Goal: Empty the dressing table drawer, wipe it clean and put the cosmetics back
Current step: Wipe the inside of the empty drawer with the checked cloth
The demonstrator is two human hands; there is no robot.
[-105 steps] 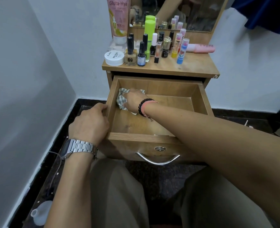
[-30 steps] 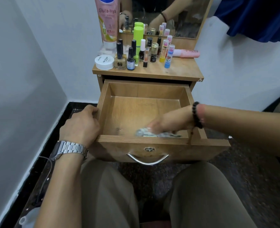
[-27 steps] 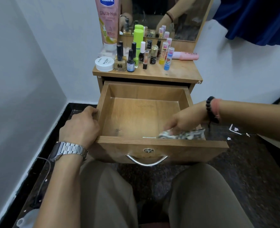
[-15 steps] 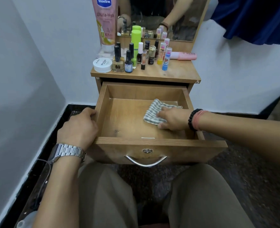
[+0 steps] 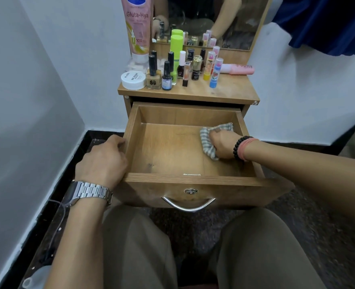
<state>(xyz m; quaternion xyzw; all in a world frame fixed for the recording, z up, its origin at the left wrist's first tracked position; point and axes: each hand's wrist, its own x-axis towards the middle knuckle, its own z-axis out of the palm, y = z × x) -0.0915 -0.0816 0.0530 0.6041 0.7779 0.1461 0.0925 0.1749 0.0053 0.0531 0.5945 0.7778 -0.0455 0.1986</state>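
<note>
The wooden drawer (image 5: 168,151) is pulled out toward me, and its only content is the cloth. My right hand (image 5: 222,143) grips a striped cloth (image 5: 206,140) and presses it against the drawer's right inner wall, toward the back. My left hand (image 5: 102,161) clasps the drawer's left side wall near the front corner. The cosmetics stand on the dressing table top (image 5: 231,90): a white jar (image 5: 133,79), several nail polish bottles (image 5: 166,76), a green bottle (image 5: 176,46), lip balm sticks (image 5: 215,72) and a tall pink lotion tube (image 5: 138,26).
A pink tube (image 5: 238,69) lies at the back right of the table top under the mirror (image 5: 210,19). White walls close in on the left and behind. My knees sit below the drawer's metal handle (image 5: 188,205). Dark blue fabric (image 5: 326,24) hangs top right.
My right hand has swept the cloth from the front of the drawer floor to the middle, then to the right wall near the back. My left hand has stayed on the drawer's side.
</note>
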